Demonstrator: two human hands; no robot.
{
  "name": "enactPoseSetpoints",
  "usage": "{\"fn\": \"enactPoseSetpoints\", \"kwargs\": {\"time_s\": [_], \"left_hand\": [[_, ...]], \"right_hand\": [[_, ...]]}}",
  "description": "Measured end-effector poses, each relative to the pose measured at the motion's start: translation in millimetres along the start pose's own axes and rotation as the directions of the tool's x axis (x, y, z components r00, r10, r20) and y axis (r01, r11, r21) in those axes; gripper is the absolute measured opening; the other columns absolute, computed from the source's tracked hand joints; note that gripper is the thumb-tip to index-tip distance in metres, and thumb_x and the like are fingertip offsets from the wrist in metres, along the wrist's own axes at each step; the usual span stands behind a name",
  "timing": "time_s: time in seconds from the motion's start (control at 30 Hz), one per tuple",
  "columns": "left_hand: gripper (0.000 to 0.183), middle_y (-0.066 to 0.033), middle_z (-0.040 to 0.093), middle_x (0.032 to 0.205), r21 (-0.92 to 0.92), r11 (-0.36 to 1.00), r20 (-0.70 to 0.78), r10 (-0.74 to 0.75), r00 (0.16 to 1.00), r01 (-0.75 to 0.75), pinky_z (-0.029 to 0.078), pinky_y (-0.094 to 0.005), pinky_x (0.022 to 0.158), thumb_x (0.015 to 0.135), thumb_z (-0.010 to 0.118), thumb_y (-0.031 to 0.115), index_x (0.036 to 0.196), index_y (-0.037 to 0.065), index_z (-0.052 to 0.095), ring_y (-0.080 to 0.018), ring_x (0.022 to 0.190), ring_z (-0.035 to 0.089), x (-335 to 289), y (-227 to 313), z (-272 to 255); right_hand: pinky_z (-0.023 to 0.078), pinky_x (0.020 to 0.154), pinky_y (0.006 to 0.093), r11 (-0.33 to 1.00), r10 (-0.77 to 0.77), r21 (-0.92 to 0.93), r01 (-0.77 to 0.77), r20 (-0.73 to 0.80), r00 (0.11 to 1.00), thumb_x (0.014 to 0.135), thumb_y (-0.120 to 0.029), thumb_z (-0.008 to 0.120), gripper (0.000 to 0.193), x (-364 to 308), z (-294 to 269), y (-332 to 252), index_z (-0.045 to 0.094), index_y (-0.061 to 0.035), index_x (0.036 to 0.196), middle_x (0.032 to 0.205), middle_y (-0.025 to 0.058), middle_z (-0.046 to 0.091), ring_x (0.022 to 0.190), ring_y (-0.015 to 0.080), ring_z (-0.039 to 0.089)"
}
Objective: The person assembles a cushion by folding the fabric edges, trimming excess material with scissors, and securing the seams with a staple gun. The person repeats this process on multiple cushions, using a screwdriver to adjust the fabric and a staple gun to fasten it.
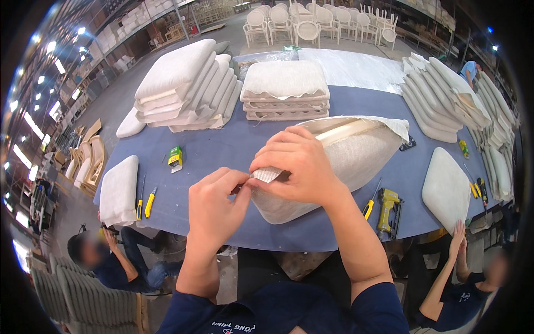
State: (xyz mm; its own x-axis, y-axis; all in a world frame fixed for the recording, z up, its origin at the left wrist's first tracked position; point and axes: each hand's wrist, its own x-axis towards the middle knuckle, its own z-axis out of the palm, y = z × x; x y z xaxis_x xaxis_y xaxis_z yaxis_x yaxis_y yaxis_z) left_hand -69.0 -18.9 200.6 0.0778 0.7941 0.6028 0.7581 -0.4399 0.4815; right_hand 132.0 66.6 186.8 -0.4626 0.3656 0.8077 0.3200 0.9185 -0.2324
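Note:
A seat cushion (356,167) in light grey fabric stands tilted on the blue-topped table (183,206), its loose cloth edge and pale inner board showing along the top. My left hand (217,203) pinches the fabric at the cushion's near left corner, thumb against fingertips. Right beside it, my right hand (297,164) curls over the same corner and grips a folded flap of the cloth, whose woven underside shows between the fingers. To the right of the cushion lie a yellow-green staple gun (389,210) and a yellow-handled screwdriver (368,208).
Stacked cushions rise at the far left (183,83), centre (286,86) and right (439,92). A small green-yellow box (175,158) and a yellow utility knife (150,203) lie leftward. Co-workers sit left (128,261) and right (456,289), hands on cushions. Chair frames (317,25) stand beyond.

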Motion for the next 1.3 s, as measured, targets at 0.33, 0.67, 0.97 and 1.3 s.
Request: {"fn": "enactPoseSetpoints", "kwargs": {"time_s": [0.33, 0.67, 0.97, 1.3], "left_hand": [[0.01, -0.0108, 0.079, 0.084, -0.119, 0.992, -0.045, -0.05, 0.998, 0.045, 0.056, -0.0293, 0.066, 0.089, 0.087, 0.0, 0.098, 0.001, 0.084, -0.0175, 0.071, 0.075, -5, 0, 0], [0.009, -0.0086, 0.079, 0.091, -0.19, 0.981, -0.145, 0.008, 0.989, -0.035, 0.056, -0.0268, 0.069, 0.09, 0.084, -0.004, 0.099, -0.002, 0.081, -0.0135, 0.075, 0.073, -16, -9, 16], [0.03, -0.0087, 0.074, 0.125, -0.916, 0.132, 0.299, -0.409, 0.862, 0.38, 0.048, -0.0367, 0.112, 0.116, 0.059, 0.021, 0.132, -0.002, 0.071, -0.0165, 0.122, 0.066, -54, -40, 61], [0.041, -0.014, 0.07, 0.143, -0.909, -0.093, 0.416, -0.171, 0.893, 0.405, 0.048, -0.0412, 0.117, 0.114, 0.063, 0.027, 0.141, -0.003, 0.069, -0.022, 0.135, 0.064, -74, -55, 73]], "right_hand": [[0.051, 0.096, 0.0405, 0.994, -0.04, 0.104, 0.042, -0.017, 0.999, 0.067, 0.0, 0.07, 0.038, -3, -2, 5, 0.085, -0.018, 0.097, 0.101, -0.0052, 0.082, 0.1, 0.0219, 0.072], [0.049, 0.103, 0.0419, 0.99, -0.03, 0.14, 0.02, 0.074, 0.997, 0.067, -0.001, 0.07, 0.037, -8, -8, 12, 0.084, -0.0201, 0.096, 0.104, -0.0067, 0.082, 0.108, 0.0215, 0.071], [0.05, 0.095, 0.0423, 0.977, -0.037, 0.213, 0.017, 0.091, 0.995, 0.062, -0.004, 0.066, 0.041, -12, -13, 6, 0.084, -0.0182, 0.095, 0.101, -0.0048, 0.082, 0.101, 0.0239, 0.07], [0.049, 0.085, 0.0379, 0.993, 0.038, 0.108, -0.049, 0.103, 0.994, 0.059, -0.004, 0.068, 0.044, -20, -15, -22, 0.087, -0.0199, 0.095, 0.097, -0.0068, 0.082, 0.092, 0.0209, 0.069]]}}
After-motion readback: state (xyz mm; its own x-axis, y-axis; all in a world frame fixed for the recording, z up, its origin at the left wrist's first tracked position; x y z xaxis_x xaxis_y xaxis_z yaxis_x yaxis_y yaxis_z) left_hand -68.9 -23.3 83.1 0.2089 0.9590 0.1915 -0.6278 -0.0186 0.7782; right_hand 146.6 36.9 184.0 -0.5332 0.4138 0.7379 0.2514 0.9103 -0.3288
